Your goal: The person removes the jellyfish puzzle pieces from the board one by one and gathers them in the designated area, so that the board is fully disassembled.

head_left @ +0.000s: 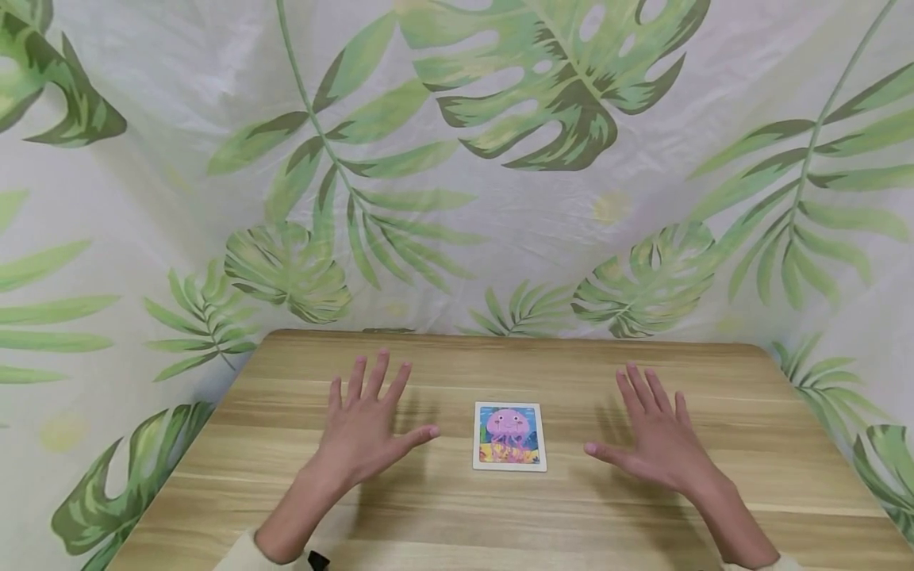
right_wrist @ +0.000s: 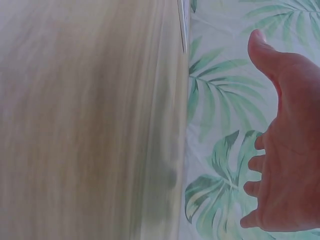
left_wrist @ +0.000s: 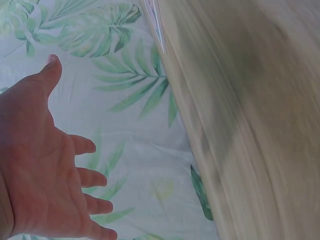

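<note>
A white-bordered picture card (head_left: 509, 436) with a pink cartoon jellyfish on a blue sea scene lies flat near the middle of the table. To its left my left hand (head_left: 367, 432) hovers above the wood, palm down, fingers spread and straight. On the other side my right hand (head_left: 653, 440) is held the same way, its thumb pointing toward the card. Neither hand touches the card or holds anything. In the left wrist view the left hand (left_wrist: 42, 165) shows its bare palm; the right wrist view shows the right hand (right_wrist: 292, 155) likewise. Only a sliver of the card's edge appears in each wrist view.
The wood-grain table (head_left: 464, 523) has rounded far corners. Right behind it hangs a pale cloth (head_left: 528, 230) printed with green leaves, which also runs down both sides. Shadows of both hands fall on the tabletop.
</note>
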`<state>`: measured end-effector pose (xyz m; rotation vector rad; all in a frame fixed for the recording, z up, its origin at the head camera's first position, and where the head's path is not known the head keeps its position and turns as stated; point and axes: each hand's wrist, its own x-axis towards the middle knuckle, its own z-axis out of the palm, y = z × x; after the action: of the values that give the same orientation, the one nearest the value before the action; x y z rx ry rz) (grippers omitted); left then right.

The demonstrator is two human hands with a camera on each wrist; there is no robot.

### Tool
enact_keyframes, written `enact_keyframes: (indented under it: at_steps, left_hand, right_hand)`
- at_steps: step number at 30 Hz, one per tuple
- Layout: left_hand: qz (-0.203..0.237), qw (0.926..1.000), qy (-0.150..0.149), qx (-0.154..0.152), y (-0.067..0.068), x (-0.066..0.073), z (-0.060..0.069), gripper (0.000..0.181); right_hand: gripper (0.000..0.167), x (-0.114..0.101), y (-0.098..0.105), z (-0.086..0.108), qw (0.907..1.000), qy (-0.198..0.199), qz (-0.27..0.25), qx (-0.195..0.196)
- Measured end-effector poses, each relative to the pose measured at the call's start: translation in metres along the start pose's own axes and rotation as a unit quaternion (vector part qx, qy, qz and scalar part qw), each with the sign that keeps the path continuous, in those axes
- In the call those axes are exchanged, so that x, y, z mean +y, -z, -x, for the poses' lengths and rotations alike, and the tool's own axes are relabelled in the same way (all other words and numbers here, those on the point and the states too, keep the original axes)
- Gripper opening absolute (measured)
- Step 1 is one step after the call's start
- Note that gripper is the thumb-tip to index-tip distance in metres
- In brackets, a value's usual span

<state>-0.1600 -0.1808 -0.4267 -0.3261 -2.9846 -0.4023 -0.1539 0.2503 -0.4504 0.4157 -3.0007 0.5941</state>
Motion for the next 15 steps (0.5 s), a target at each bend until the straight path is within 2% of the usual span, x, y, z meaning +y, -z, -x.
enact_keyframes:
  at_steps: [8, 15]
  left_hand:
    - [0.01, 0.9994, -0.024, 0.023, -0.009, 0.012, -0.008, 0.101]
    - [0.031, 0.998, -0.045, 0.031, -0.016, 0.02, -0.012, 0.1]
  right_hand:
    - [0.123, -0.008, -0.008, -0.009, 0.9996, 0.029, 0.002, 0.006]
    - [0.122, -0.018, -0.016, -0.017, 0.9988, 0.047, -0.006, 0.012]
